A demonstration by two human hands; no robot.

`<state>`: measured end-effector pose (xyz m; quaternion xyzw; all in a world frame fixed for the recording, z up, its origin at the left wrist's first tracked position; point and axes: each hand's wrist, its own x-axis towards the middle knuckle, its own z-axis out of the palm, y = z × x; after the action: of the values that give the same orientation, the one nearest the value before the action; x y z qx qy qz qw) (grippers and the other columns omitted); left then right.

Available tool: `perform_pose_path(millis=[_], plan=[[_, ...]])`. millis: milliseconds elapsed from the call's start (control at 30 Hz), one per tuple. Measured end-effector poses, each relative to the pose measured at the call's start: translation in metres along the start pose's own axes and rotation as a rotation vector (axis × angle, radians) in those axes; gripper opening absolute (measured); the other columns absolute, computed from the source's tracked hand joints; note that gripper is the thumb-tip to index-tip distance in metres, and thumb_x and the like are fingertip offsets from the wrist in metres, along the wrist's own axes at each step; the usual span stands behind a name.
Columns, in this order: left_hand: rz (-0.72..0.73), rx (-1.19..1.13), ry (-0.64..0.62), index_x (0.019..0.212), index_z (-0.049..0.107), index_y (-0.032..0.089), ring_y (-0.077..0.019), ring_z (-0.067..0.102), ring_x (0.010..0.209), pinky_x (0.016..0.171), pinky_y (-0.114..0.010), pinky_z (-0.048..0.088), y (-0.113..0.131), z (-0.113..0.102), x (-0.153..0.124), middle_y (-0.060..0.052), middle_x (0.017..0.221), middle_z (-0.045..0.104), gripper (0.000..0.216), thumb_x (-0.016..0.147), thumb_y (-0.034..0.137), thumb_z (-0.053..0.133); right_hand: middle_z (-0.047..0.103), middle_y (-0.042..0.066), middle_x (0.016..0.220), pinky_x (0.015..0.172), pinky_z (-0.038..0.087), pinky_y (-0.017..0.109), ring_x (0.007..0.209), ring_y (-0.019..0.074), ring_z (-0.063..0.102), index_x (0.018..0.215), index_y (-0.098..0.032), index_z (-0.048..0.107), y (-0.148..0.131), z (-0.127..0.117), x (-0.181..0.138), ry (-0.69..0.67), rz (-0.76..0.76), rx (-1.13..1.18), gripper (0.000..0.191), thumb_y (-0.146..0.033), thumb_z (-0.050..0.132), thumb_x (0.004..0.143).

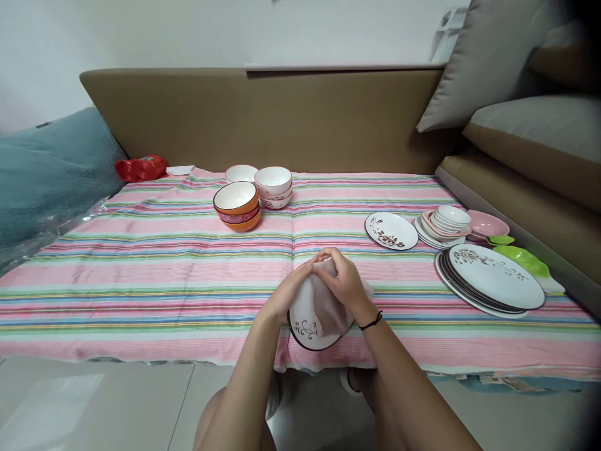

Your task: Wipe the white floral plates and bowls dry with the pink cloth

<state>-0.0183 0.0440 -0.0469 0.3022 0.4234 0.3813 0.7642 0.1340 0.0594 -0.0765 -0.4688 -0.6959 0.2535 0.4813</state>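
Note:
An oval white plate (304, 316) with a dark rim and a brown floral pattern is held tilted near the front edge of the striped cloth. My left hand (288, 290) is closed around its left and upper edge. A pale, thin wiping cloth (327, 310) lies over the plate's right part. My right hand (346, 280) is closed on this cloth at the plate's upper right, with the fingertips close to my left fingers. The plate's far edge is hidden by both hands and the cloth.
Stacked bowls (237, 207) and white bowls (273, 185) stand at the back left of centre. A round patterned plate (391, 230), small dishes (451, 220), a pink bowl (488, 223), stacked oval plates (498, 272) and a green leaf-shaped dish (523, 260) sit right. Cushions (539, 134) border that side.

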Motion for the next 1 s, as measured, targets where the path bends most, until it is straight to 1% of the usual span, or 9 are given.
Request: perform_pose_path(millis=[100, 167, 333, 467, 567, 667, 767, 933, 1000], plan=[[-0.121, -0.038, 0.118, 0.112, 0.068, 0.010, -0.0216, 0.065, 0.065, 0.065, -0.031, 0.051, 0.003, -0.002, -0.001, -0.009, 0.074, 0.072, 0.054, 0.088, 0.057, 0.052, 0.061, 0.005, 0.100, 0.086, 0.046, 0.033, 0.097, 0.0200, 0.059, 0.103, -0.021, 0.055, 0.003, -0.004, 0.000, 0.104, -0.043, 0.016, 0.016, -0.034, 0.048, 0.095], [-0.108, -0.064, 0.102, 0.110, 0.068, 0.011, -0.0228, 0.066, 0.067, 0.067, -0.032, 0.051, 0.005, -0.004, -0.001, -0.009, 0.074, 0.072, 0.058, 0.088, 0.061, 0.050, 0.062, 0.006, 0.103, 0.089, 0.047, 0.035, 0.100, 0.0209, 0.058, 0.105, -0.021, 0.056, 0.004, -0.004, -0.001, 0.137, -0.081, -0.028, 0.017, -0.032, 0.050, 0.094], [-0.013, 0.000, 0.076, 0.093, 0.069, 0.014, -0.0193, 0.064, 0.064, 0.061, -0.028, 0.049, 0.003, -0.009, 0.001, -0.006, 0.074, 0.071, 0.038, 0.081, 0.050, 0.065, 0.066, 0.007, 0.105, 0.089, 0.049, 0.038, 0.101, 0.0234, 0.061, 0.107, -0.023, 0.059, 0.005, 0.006, 0.000, 0.047, -0.128, -0.148, 0.020, -0.035, 0.057, 0.091], [0.017, 0.068, 0.111, 0.083, 0.068, 0.014, -0.0166, 0.059, 0.056, 0.052, -0.026, 0.045, 0.002, -0.011, 0.001, -0.004, 0.068, 0.068, 0.025, 0.077, 0.039, 0.069, 0.068, 0.007, 0.110, 0.090, 0.049, 0.040, 0.104, 0.0256, 0.063, 0.108, -0.023, 0.060, 0.008, 0.011, 0.000, 0.104, 0.003, -0.125, 0.027, -0.040, 0.061, 0.087], [0.005, 0.017, 0.162, 0.081, 0.066, 0.017, -0.0159, 0.058, 0.051, 0.050, -0.026, 0.044, 0.004, -0.009, -0.002, -0.002, 0.063, 0.066, 0.019, 0.078, 0.035, 0.068, 0.069, 0.006, 0.105, 0.085, 0.050, 0.039, 0.097, 0.0262, 0.065, 0.105, -0.023, 0.060, 0.010, 0.009, 0.001, 0.101, 0.122, -0.130, 0.029, -0.045, 0.062, 0.086], [0.028, -0.081, 0.164, 0.088, 0.067, 0.017, -0.0168, 0.061, 0.056, 0.056, -0.027, 0.048, 0.007, -0.007, -0.003, -0.003, 0.066, 0.068, 0.023, 0.081, 0.039, 0.066, 0.069, 0.006, 0.109, 0.085, 0.049, 0.038, 0.100, 0.0265, 0.064, 0.109, -0.024, 0.060, 0.011, 0.007, 0.001, 0.069, 0.126, -0.177, 0.032, -0.047, 0.061, 0.087], [0.035, -0.115, 0.140, 0.104, 0.069, 0.016, -0.0189, 0.065, 0.063, 0.061, -0.028, 0.051, 0.008, -0.005, -0.003, -0.006, 0.075, 0.071, 0.040, 0.085, 0.051, 0.060, 0.065, 0.009, 0.119, 0.091, 0.046, 0.038, 0.110, 0.0266, 0.060, 0.118, -0.021, 0.058, 0.011, 0.010, 0.001, 0.060, 0.039, -0.231, 0.038, -0.047, 0.057, 0.090], [-0.114, -0.111, 0.007, 0.112, 0.067, 0.011, -0.0224, 0.066, 0.064, 0.059, -0.030, 0.050, 0.004, -0.007, 0.000, -0.010, 0.074, 0.071, 0.067, 0.084, 0.069, 0.048, 0.066, 0.009, 0.096, 0.077, 0.045, 0.036, 0.092, 0.0256, 0.059, 0.103, -0.018, 0.061, -0.001, 0.021, -0.003, 0.124, -0.121, -0.380, 0.036, -0.051, 0.053, 0.092], [-0.100, -0.143, -0.027, 0.117, 0.065, 0.013, -0.0231, 0.067, 0.068, 0.064, -0.030, 0.051, 0.004, -0.008, -0.001, -0.010, 0.078, 0.072, 0.069, 0.085, 0.070, 0.046, 0.065, 0.008, 0.092, 0.075, 0.044, 0.036, 0.089, 0.0252, 0.059, 0.101, -0.019, 0.062, -0.006, 0.023, -0.005, 0.175, -0.163, -0.424, 0.035, -0.051, 0.053, 0.092]])
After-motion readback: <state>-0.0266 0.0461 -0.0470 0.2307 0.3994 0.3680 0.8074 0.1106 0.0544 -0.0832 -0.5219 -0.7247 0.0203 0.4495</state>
